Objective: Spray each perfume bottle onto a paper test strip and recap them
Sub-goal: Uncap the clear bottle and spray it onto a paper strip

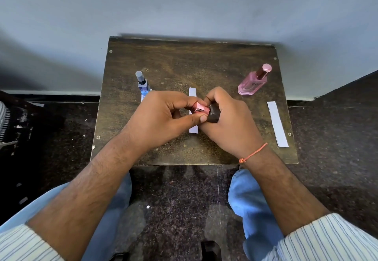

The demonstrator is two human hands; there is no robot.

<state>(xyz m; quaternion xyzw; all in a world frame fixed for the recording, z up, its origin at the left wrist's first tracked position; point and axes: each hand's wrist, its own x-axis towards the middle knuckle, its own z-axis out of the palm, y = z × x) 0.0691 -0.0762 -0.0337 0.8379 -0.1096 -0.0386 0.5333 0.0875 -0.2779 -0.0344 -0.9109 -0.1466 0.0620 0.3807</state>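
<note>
**Both hands on the dark bottle, cap at the neck**

Both hands meet over the middle of the worn dark wooden surface (184,60). The left hand (161,117) pinches a shiny pink metallic cap (199,108) between thumb and fingers, while the right hand (229,121) wraps its fingers round a dark brown glass perfume bottle (213,113). Cap and bottle touch end to end; whether the cap is going on or coming off cannot be told. The grip makes sense either way: one hand steadies the body, the other works the cap along the neck.

That bottle lies tipped over, its long axis roughly level and running left to right, neck towards the left hand. It is held just above a white paper test strip (193,95), whose ends show beyond the hands.

At the left, a blue bottle with a clear cap (142,83) stands upright beside another strip. At the right, a pink glass bottle with a rose cap (254,82) also stands capped, near a long white strip (277,123) by the edge.
</note>
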